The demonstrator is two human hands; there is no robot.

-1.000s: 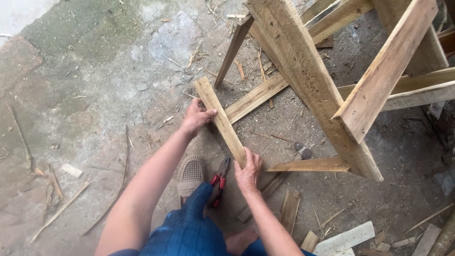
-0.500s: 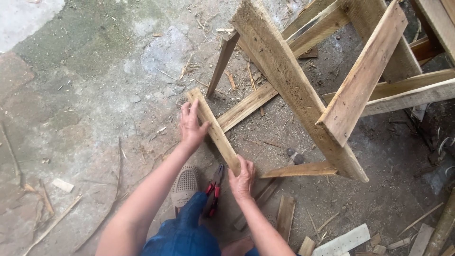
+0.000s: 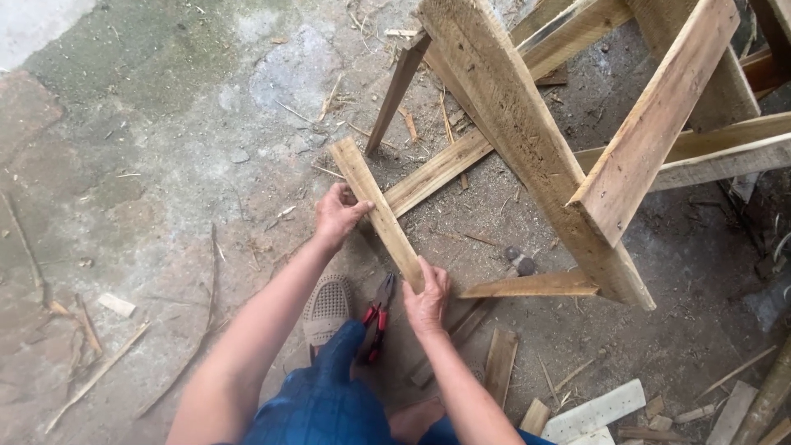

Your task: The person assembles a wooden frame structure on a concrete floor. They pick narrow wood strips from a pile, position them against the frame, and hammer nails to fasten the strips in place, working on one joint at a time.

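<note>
Dirty concrete floor (image 3: 165, 124) | left hand (image 3: 338, 216) and right hand (image 3: 427, 292) each clasp one slat (image 3: 377, 210), lying slantwise beside wooden frame (image 3: 527, 140) | one red pliers (image 3: 375, 317) by shoe (image 3: 328, 306) | white scrap (image 3: 595, 410) lower right

Floor (image 3: 165, 124): rough concrete, stained, greenish patch far left, dusted with sawdust and splinters. Wooden frame (image 3: 527, 140) stands on it at right, legs on ground. Red-handled pliers (image 3: 375, 317) lie near centre, just beside brown shoe (image 3: 328, 306). Hammer (image 3: 519, 262) rests under frame. Thin sticks (image 3: 95, 375) near left, small wood block (image 3: 115, 305) beside them. Offcut boards (image 3: 593, 410) scattered near right.
</note>
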